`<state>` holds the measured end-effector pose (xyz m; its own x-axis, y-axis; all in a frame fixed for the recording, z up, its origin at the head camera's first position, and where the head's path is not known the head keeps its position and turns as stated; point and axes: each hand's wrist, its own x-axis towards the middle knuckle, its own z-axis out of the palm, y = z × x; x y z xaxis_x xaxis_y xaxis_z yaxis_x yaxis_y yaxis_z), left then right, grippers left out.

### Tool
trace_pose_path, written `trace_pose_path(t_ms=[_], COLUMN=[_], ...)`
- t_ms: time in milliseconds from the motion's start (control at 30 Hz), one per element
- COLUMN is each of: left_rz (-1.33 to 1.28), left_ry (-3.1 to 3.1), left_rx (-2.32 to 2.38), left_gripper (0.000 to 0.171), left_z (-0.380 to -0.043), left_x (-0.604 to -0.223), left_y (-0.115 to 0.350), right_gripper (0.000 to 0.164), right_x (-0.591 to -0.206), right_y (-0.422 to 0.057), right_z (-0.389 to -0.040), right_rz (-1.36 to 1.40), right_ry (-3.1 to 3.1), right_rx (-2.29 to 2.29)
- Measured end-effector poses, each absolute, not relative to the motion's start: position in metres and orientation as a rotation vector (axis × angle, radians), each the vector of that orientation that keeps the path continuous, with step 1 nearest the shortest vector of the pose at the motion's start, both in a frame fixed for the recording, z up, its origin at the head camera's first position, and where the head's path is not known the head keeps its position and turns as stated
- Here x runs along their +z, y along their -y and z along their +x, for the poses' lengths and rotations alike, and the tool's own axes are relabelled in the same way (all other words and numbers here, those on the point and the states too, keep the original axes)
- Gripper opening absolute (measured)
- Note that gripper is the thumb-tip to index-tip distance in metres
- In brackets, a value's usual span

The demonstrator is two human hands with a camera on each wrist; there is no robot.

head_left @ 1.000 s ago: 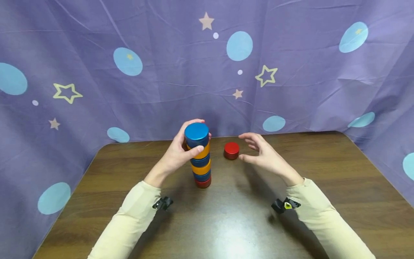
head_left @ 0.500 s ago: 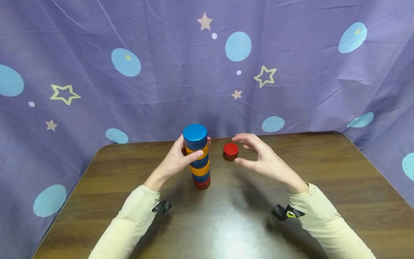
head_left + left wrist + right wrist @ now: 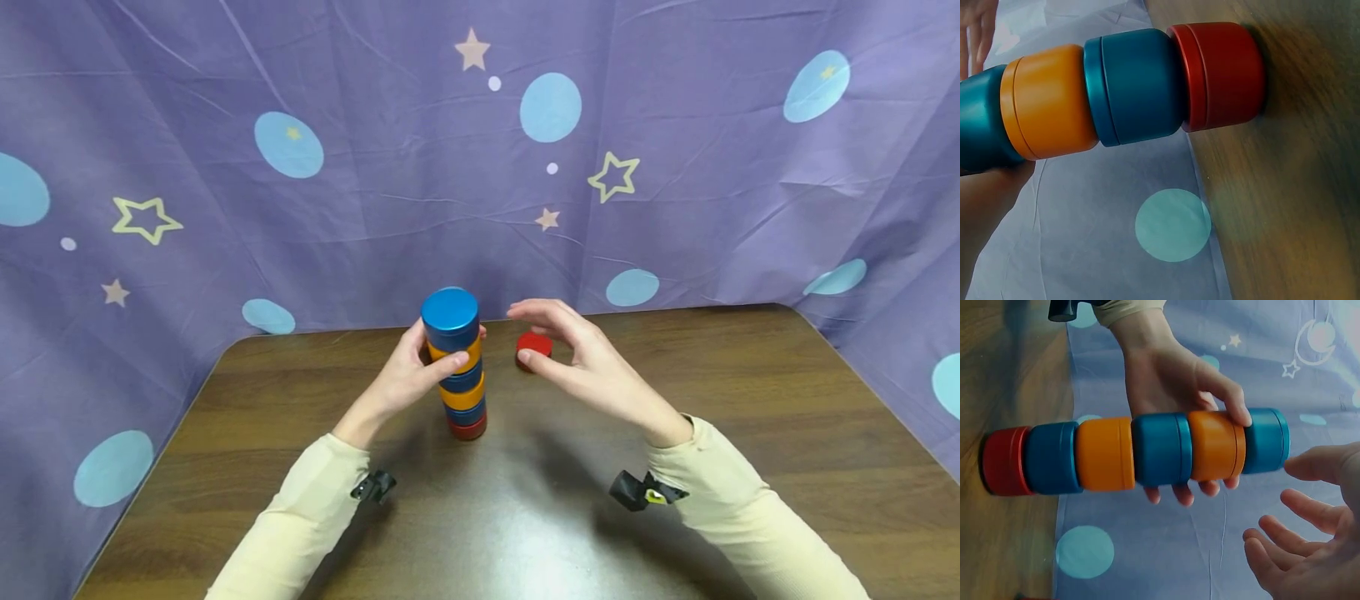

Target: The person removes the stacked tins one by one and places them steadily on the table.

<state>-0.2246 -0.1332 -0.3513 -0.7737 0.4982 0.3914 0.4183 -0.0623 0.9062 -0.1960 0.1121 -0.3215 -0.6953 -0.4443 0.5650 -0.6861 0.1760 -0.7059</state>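
Observation:
A tall upright column of small round lidded tins (image 3: 461, 392) stands on the table, in blue, orange and red. Its lowest tin is red (image 3: 1232, 75) and its top one blue (image 3: 450, 310). My left hand (image 3: 405, 367) grips the column near the top, thumb across the upper orange tin (image 3: 1216, 444) and fingers round the far side. To the right, my right hand (image 3: 588, 358) hovers with spread, relaxed fingers and nothing in it. In the right wrist view its thumb reaches close to the top blue tin. Behind that hand sits a single red tin (image 3: 536, 342), partly hidden by the thumb.
The brown wooden table (image 3: 712, 375) ends at a purple curtain (image 3: 405, 167) with stars and blue dots close behind the tins. Small black cameras are strapped at both wrists, the left camera (image 3: 373, 486) and the right camera (image 3: 633, 492).
My right hand has moved left toward the column and now overlaps the loose red tin in the head view. The left hand keeps its grip, having slid slightly down; the column stays in place.

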Motion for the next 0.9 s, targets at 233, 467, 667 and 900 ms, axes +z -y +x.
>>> trace_pose_path(t_ms=[233,467,667,900], left_rz=[1.013,1.024,1.009,1.014], left_ry=[-2.135,-2.218,-2.212,-2.223], left_rx=[1.984,1.976,2.002,1.991], left_gripper=[0.079,0.076,0.077,0.077], left_z=[-0.224,-0.224,-0.224,-0.225], left_x=[-0.353,-0.356,-0.356,-0.356], left_y=[0.131,0.132,0.134,0.136], right_gripper=[0.042,0.049,0.052,0.054], right_x=[-0.31,-0.303,-0.297,-0.294], right_y=[-0.1,-0.085,-0.078,-0.071], right_z=[-0.199,-0.208,-0.214,-0.219], right_rz=[1.083,1.122,1.109,1.113], right_ry=[2.24,2.211,2.284,2.33], right_rx=[1.585,1.618,1.722,1.751])
